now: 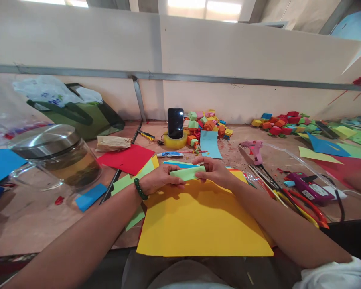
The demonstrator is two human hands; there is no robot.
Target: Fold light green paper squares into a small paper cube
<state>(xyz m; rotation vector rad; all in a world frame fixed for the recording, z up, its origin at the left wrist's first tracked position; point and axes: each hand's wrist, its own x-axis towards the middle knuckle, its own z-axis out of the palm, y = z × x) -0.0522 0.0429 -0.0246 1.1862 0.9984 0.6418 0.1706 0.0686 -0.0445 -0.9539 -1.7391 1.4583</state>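
Observation:
A folded strip of light green paper (pixel 187 173) is held level between my two hands. My left hand (pixel 160 179), with a dark green bead bracelet (pixel 140 189) at the wrist, pinches its left end. At the other end, the fingers of my right hand (pixel 215 172) close on the strip. Below both hands lies a large yellow sheet (pixel 203 220) at the table's front edge. Blue and green paper edges show just behind the strip. Light green pieces of paper (pixel 122 184) stick out left of the yellow sheet.
Behind stand a phone (pixel 175 123) on a tape roll (pixel 174 140) and piled paper cubes (pixel 209 125). A glass mug (pixel 72 164) is left; a pink glue gun (pixel 254 150), pliers (pixel 307 206) and a purple power strip (pixel 309 188) are right. Another person's arm (pixel 359 180) shows far right.

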